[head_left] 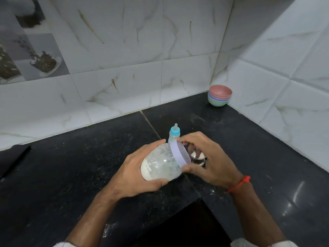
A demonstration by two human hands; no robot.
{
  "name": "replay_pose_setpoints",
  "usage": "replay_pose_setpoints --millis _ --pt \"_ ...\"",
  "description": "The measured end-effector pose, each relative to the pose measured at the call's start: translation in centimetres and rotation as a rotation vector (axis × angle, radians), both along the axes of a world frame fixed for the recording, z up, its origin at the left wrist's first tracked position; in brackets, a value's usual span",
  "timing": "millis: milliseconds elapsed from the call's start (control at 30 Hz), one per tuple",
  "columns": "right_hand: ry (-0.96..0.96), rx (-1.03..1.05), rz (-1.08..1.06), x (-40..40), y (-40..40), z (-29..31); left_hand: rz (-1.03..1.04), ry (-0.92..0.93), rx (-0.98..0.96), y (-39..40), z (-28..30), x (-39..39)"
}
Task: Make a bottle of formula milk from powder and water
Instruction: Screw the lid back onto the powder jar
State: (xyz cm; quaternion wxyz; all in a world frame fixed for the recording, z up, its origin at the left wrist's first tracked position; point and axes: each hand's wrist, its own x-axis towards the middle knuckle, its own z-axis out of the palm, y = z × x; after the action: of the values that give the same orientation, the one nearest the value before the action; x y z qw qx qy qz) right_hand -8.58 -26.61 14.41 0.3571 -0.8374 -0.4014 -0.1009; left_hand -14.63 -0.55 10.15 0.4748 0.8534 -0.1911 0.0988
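Powder jar tilted, lid under the fingers

Left hand [137, 170] grips the powder jar [161, 164] above the tabletop [71, 166]; right hand [208, 157] pinches its lid [179, 154]. Opened while tilted, powder could spill.

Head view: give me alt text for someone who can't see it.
A left hand holds a tilted clear jar of white powder over a black counter, while the right hand has a grip on its white lid. A capped baby bottle stands behind; stacked bowls sit in the corner.
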Motion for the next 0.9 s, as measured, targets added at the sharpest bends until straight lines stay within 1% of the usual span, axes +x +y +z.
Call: replay_pose_setpoints --millis 67,100,133,167,200,233,267,300,333,367,400,433,467,500,533,567,600,667,700,733,767,800,867,900 --pt "-0.015 -0.082 0.133 -0.2 -0.1 0.3 -0.013 0.020 -0.008 0.3 0.0 0.0" --pt "-0.038 -0.126 0.137 -0.4 -0.1 0.5 -0.034 0.026 -0.006 0.4 0.0 0.0" --pt "-0.068 -0.126 0.115 -0.4 0.1 0.5 -0.057 0.030 0.003 0.3 0.0 0.1" --pt "-0.079 -0.110 0.078 -0.7 0.5 0.5 -0.071 0.035 0.012 0.0 0.1 0.0" --pt "-0.069 -0.099 -0.005 -0.9 1.0 0.3 -0.068 0.034 0.027 -0.3 0.1 0.0" --pt "-0.021 -0.081 -0.097 -1.1 1.4 0.2 -0.054 0.022 0.051 -0.6 0.1 -0.1" --pt "-0.026 -0.161 -0.200 -1.2 1.9 -0.2 -0.036 -0.001 0.098 -0.8 0.1 -0.1" --pt "0.019 -0.269 -0.252 -1.6 2.4 0.0 -0.021 -0.017 0.154 -1.0 -0.1 -0.1" --pt "0.150 -0.261 -0.276 -1.5 2.4 -0.5 -0.013 -0.014 0.189 -1.1 -0.2 -0.2" --pt "0.207 -0.205 -0.285 -1.2 2.0 -1.1 -0.009 0.005 0.187 -1.2 -0.3 -0.4" --pt "0.323 -0.152 -0.276 -1.3 2.1 -0.6 -0.003 0.028 0.159 -1.2 -0.4 -0.5" --pt "0.387 -0.134 -0.299 -1.4 2.2 0.7 0.005 0.051 0.134 -1.0 -0.5 -0.7" --pt "0.450 -0.091 -0.340 -1.0 2.0 0.6 0.010 0.071 0.120 -1.0 -0.6 -0.8" --pt "0.488 -0.103 -0.372 -0.6 1.3 0.7 0.011 0.086 0.110 -1.0 -0.7 -1.0" --pt "0.410 -0.123 -0.355 -0.5 1.0 0.9 0.010 0.098 0.101 -0.9 -0.8 -1.2" --pt "0.288 -0.111 -0.309 -0.7 1.0 1.3 0.011 0.107 0.094 -1.0 -0.8 -1.3" --pt "0.234 -0.147 -0.207 -1.0 0.8 1.6 0.014 0.117 0.091 -1.1 -0.8 -1.4" --pt "0.263 -0.273 0.126 -0.9 0.1 1.7 0.023 0.135 0.076 -1.3 -0.8 -1.7" --pt "0.271 -0.315 0.223 -0.8 -0.1 1.6 0.023 0.145 0.064 -1.3 -0.8 -1.8" --pt "0.263 -0.331 0.246 -0.7 -0.4 1.4 0.017 0.154 0.056 -1.3 -0.8 -1.9" --pt "0.249 -0.330 0.217 -0.9 -0.3 1.0 0.006 0.167 0.052 -1.3 -0.8 -2.0" --pt "0.213 -0.327 0.122 -1.3 0.1 0.9 -0.008 0.181 0.047 -1.3 -0.9 -2.1" --pt "0.070 -0.378 -0.184 -1.7 1.4 0.1 -0.045 0.201 0.050 -1.6 -1.0 -2.3" --pt "-0.017 -0.390 -0.287 -1.8 2.0 -0.3 -0.059 0.201 0.060 -1.9 -1.0 -2.4"
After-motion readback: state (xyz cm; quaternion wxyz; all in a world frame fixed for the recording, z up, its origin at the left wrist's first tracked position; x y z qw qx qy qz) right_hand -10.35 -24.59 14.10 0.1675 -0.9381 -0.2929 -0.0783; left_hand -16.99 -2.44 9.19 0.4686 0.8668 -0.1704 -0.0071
